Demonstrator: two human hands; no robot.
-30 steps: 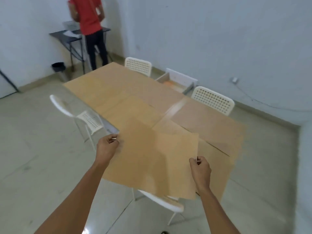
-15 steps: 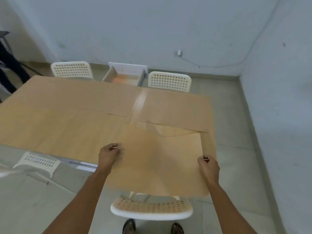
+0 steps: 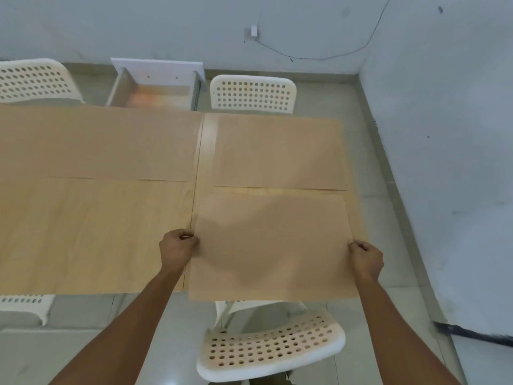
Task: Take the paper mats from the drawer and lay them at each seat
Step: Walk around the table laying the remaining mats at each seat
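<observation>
Mat (image 3: pixel 273 245) flat, long axis left-right.

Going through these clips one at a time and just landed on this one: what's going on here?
A person is laying brown paper mats on a long table. Both hands, the left hand and the right hand, pinch the side edges of one brown paper mat above the near right seat, by the white perforated plastic chair. Its near edge overhangs the table. Another brown paper mat already lies at the far right seat. Beyond the table, the white drawer stands open.
</observation>
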